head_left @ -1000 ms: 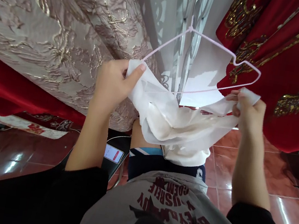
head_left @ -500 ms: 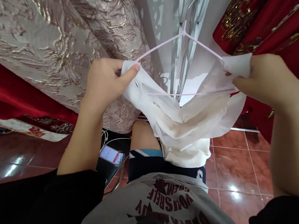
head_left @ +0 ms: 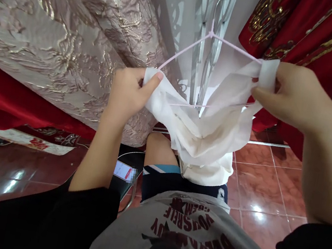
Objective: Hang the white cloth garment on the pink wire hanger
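Between my hands a thin white garment (head_left: 201, 143) hangs in folds, partly draped over a pale pink hanger (head_left: 211, 34). My left hand (head_left: 131, 91) is closed on the garment's left edge, its thumb on top beside the hanger's left end. On the other side my right hand (head_left: 289, 92) pinches the garment's right edge near the hanger's right end. The hanger's metal hook points up toward a white metal frame. Its lower bar crosses the garment's opening. Below, the white cloth bunches over my lap.
Pale pink curtain-like fabric with gold relief (head_left: 56, 38) hangs at left. Red fabric with gold trim (head_left: 297, 27) hangs at right. White folding metal bars (head_left: 199, 49) stand ahead. A phone (head_left: 123, 171) lies on a black seat (head_left: 118, 182) at left. Red floor tiles (head_left: 263, 187) lie below.
My left hand has shifted slightly right with the garment's edge. The hanger has also moved slightly right and up. The garment's right edge now sits further over the hanger's right end.
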Motion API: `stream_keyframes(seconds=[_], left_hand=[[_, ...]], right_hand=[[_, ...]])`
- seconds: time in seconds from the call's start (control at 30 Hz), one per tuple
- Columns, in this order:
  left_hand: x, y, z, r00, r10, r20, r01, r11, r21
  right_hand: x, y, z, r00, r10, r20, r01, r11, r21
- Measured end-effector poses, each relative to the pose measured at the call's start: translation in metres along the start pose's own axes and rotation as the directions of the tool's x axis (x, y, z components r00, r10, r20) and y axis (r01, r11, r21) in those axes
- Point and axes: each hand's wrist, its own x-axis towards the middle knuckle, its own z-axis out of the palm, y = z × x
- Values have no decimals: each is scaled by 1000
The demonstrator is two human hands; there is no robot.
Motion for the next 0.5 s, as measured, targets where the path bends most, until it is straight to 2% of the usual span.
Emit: stream_keyframes(seconds=[0.07, 0.17, 0.23, 0.3, 0.37, 0.4, 0.5], left_hand=[[0, -6, 1, 997, 73, 26, -75, 995, 66], [2, -10, 1, 989, 147, -12, -145, 986, 81], [3, -10, 5, 985, 173, -25, -173, 984, 37], [3, -8, 10, 984, 177, -22, -177, 984, -7], [2, -8, 18, 988, 155, -22, -156, 986, -52], [1, -8, 21, 988, 149, -28, -151, 986, -65], [-3, -11, 27, 986, 164, -35, -166, 983, -80]], right_hand=[[-10, -6, 0, 990, -129, -57, 121, 985, -126], [-25, -23, -11, 982, -177, -60, 152, 945, -290], [-32, -35, -19, 975, -190, -113, 151, 946, -287], [-31, -42, -17, 946, -226, -233, 182, 964, -195], [-25, -40, 1, 907, -275, -318, 268, 961, -66], [-19, -35, 16, 896, -315, -312, 330, 944, -6], [-3, -10, 77, 865, -461, -197, 487, 867, 109]])
